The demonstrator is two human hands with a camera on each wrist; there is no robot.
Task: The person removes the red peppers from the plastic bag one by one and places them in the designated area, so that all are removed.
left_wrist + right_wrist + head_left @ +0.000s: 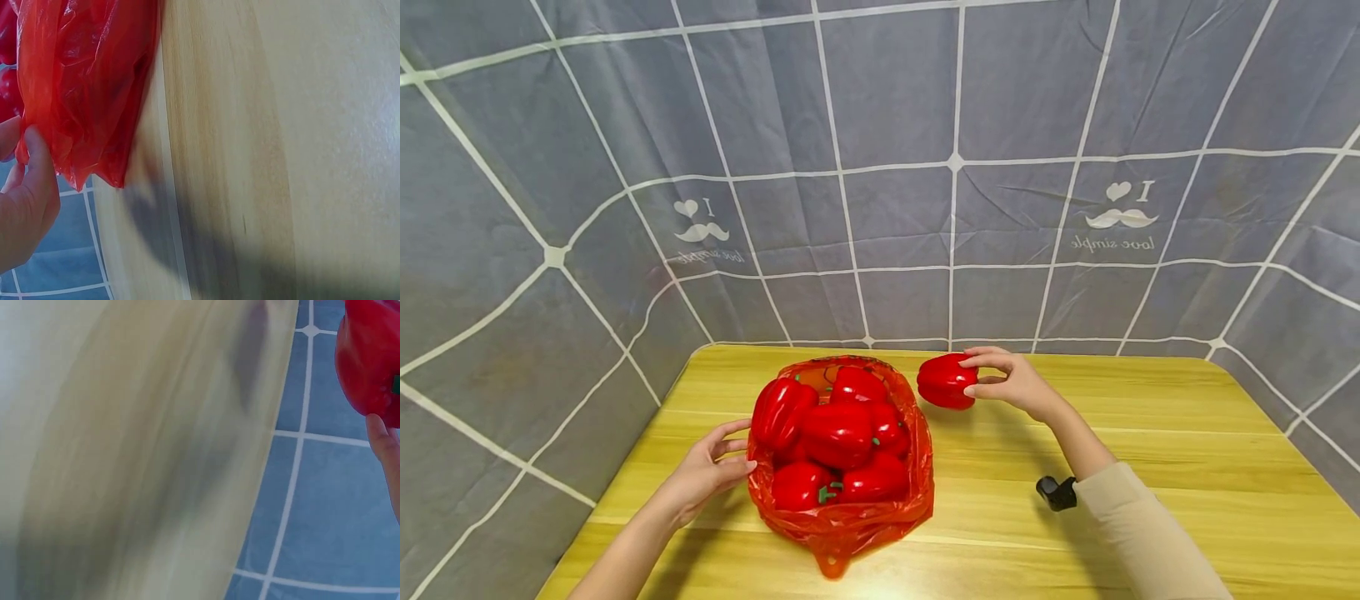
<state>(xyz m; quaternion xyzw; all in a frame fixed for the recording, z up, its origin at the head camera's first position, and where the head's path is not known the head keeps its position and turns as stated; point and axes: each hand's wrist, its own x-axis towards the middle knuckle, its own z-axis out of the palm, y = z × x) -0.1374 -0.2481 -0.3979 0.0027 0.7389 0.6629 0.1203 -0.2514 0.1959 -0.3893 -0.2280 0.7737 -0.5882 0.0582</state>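
At the left, the person's left hand (703,471) pinches the rim of a red plastic bag (880,521), thumb and fingertips taking up thin film, as the left wrist view shows; such a light hold probably serves to steady the bag and hold that side of its mouth out, since film this limp would fold inward by itself. The bag sits upright on the bench (1120,417) with its mouth spread wide, its shape likely owed to the heap of glossy red peppers (837,435) inside. These lie at mixed angles, one propped high against the left rim, a green stem (827,493) showing near the front, as though they rest wherever they wedged. Just right of the bag, near the back edge of the bench, is a single pepper (942,382), apart from the heap, tipped on its side and apparently off the surface, with a shadow below. The right hand (1017,385) grips it by its right end, thumb below and fingers above, a hold that leaves the bag-facing end free and seems ample for something so smooth and rounded. Further right, a small black object (1056,493) shows beside the beige sleeve (1142,525), perhaps wrist-camera gear.
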